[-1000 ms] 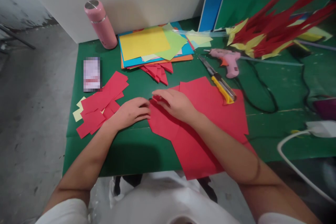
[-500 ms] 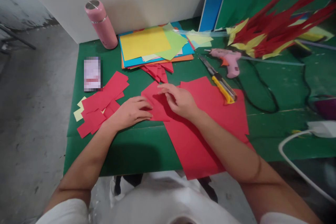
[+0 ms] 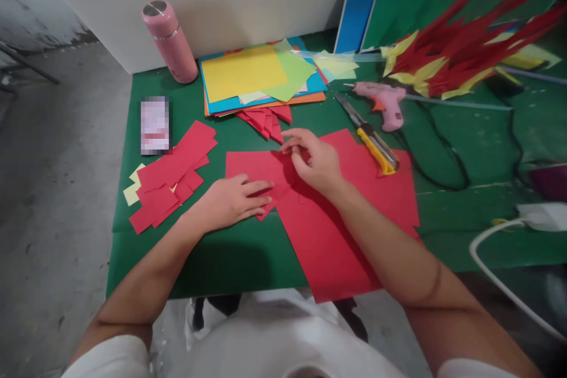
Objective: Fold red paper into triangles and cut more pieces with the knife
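My left hand (image 3: 241, 201) lies flat with its fingers spread on a smaller piece of red paper (image 3: 248, 163). That piece overlaps the left edge of a large red sheet (image 3: 341, 248), and its lower corner shows below my fingers. Over the sheet's upper left part hovers my right hand (image 3: 313, 160), its fingers loosely bent and apart with nothing visible in them. It casts a shadow on the paper just left of it. A yellow utility knife (image 3: 374, 144) rests on the sheet's upper right, blade out. Folded red paper pieces (image 3: 268, 122) lie just beyond my hands.
Red paper strips (image 3: 177, 159) are piled at left, beside a phone-shaped blurred item (image 3: 155, 126). Behind stand a pink bottle (image 3: 172, 47) and a coloured paper stack (image 3: 243, 74). To the right are a pink glue gun (image 3: 383, 103), its black cord, a red-yellow paper flame (image 3: 465, 41) and a white cable (image 3: 482, 242).
The smaller red paper has turned, its straight edge now facing away from me. My left hand has slid right and flattened on it. My right hand has shifted slightly right and away.
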`<action>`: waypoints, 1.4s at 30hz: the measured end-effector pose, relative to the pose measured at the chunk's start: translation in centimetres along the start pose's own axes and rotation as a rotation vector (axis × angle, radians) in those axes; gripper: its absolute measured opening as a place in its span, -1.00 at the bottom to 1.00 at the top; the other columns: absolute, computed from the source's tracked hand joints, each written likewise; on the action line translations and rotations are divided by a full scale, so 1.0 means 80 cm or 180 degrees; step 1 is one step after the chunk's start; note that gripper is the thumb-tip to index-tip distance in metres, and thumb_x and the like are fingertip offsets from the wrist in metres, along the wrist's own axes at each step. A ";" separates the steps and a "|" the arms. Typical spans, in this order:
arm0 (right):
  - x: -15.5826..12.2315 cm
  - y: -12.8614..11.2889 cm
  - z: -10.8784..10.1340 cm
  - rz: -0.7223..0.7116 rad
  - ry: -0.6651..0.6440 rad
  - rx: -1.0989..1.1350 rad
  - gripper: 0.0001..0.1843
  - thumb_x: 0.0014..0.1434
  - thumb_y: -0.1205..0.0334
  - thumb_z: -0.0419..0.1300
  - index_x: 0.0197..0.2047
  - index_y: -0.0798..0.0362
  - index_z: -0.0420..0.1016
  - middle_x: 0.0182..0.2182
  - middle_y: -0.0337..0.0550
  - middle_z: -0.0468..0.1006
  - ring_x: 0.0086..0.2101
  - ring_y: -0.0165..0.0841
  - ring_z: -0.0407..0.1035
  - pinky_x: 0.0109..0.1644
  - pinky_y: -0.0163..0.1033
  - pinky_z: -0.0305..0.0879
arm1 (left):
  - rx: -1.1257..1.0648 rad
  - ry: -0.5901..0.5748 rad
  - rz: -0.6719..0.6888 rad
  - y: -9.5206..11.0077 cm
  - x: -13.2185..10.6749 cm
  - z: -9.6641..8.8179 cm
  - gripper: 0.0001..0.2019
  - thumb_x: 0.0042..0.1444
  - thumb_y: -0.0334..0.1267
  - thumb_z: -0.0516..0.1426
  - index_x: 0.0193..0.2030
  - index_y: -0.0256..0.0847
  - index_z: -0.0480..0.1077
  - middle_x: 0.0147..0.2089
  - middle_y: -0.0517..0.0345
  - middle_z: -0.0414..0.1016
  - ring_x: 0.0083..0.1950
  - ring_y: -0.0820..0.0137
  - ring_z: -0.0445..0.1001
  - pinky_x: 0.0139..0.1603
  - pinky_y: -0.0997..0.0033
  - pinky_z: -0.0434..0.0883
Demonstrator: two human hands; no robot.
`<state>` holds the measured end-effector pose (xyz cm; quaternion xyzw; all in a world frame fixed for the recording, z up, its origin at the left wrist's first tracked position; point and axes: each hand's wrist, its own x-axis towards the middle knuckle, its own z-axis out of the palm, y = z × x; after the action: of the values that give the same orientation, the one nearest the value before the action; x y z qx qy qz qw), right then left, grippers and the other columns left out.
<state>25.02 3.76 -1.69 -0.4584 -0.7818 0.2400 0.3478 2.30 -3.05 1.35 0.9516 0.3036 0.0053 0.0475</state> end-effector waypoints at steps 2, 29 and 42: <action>0.001 0.002 -0.001 -0.0019 0.0017 -0.0101 -0.59 0.21 0.41 -0.04 0.08 -0.01 0.38 -0.26 -0.16 0.66 -0.25 -0.28 0.55 -0.22 -0.21 0.39 | 0.0083 0.0004 0.0083 0.003 0.003 0.006 -0.66 0.41 -0.24 -0.06 0.17 -0.09 0.45 0.32 0.13 0.38 -0.05 0.40 0.49 -0.14 0.36 0.39; 0.004 -0.005 -0.040 -0.0258 -0.1742 -0.0652 -0.50 0.10 -0.07 0.26 0.01 -0.05 0.25 0.01 0.01 0.37 0.00 -0.02 0.24 0.01 0.07 0.17 | 0.0206 -0.0301 -0.0275 0.028 0.014 0.015 -0.54 0.35 -0.34 -0.08 0.37 -0.19 0.17 0.29 0.05 0.36 -0.13 0.29 0.35 -0.19 0.25 0.25; 0.011 0.016 -0.035 -0.0125 -0.1218 -0.0567 -0.76 0.22 0.25 0.07 -0.03 -0.02 0.34 -0.08 -0.01 0.47 -0.05 -0.10 0.31 0.06 0.08 0.23 | 0.0036 0.0029 -0.0129 0.019 0.011 0.014 -0.70 0.36 -0.30 0.00 0.15 -0.10 0.42 0.27 0.10 0.40 -0.14 0.32 0.37 -0.14 0.31 0.34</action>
<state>27.55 5.30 -0.45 -0.4181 -0.8606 0.2458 0.1558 3.95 -3.86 0.35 0.9455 0.3230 0.0070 0.0409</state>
